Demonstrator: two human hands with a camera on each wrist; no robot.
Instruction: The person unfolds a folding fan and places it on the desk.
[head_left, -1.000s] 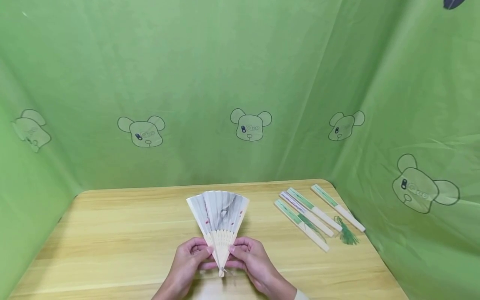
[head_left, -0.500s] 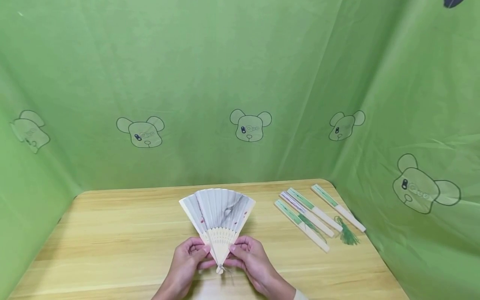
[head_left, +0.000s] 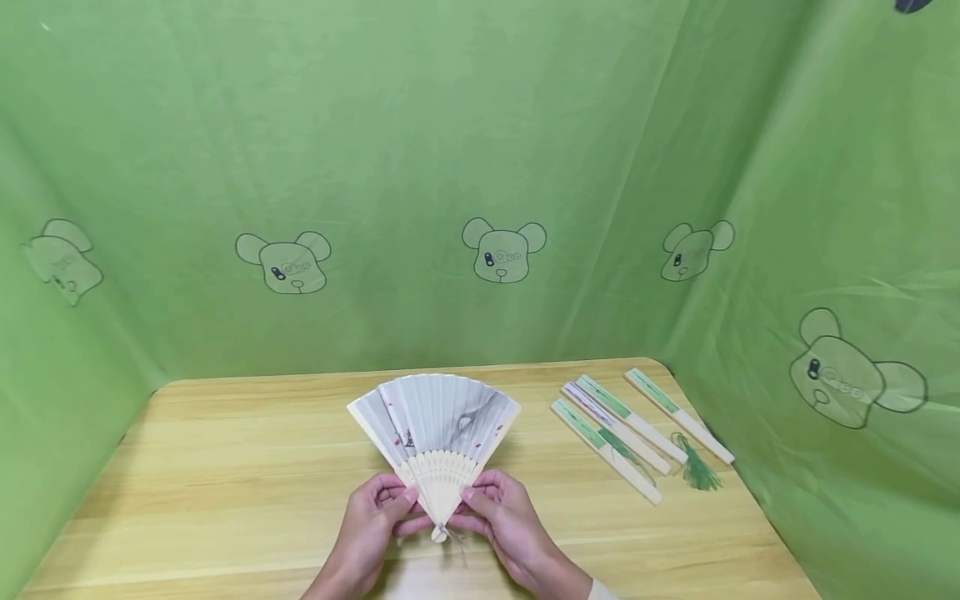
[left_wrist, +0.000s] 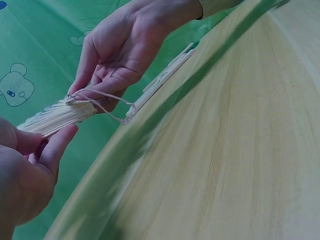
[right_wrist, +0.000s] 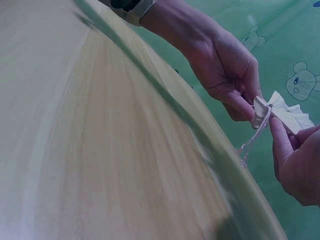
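A folding fan, partly spread, is held up over the front of the table. Its grey-white leaf carries a dark painted pattern with red spots, above pale slatted ribs. My left hand pinches the left outer rib between thumb and fingers, and my right hand pinches the right one the same way. From the pivot end a thin cord hangs in a loop, seen in the left wrist view. The right wrist view shows the folded ribs of the fan edge-on between both hands.
Several folded fans lie at the table's right: a green one, a purple-patterned one and another green one near the edge. A green tassel lies beside them. Green printed cloth walls the wooden table at back and sides.
The fan has spread wider, its left and right outer ribs moving apart in the two hands. More of the painted leaf shows. The folded fans have stayed in place.
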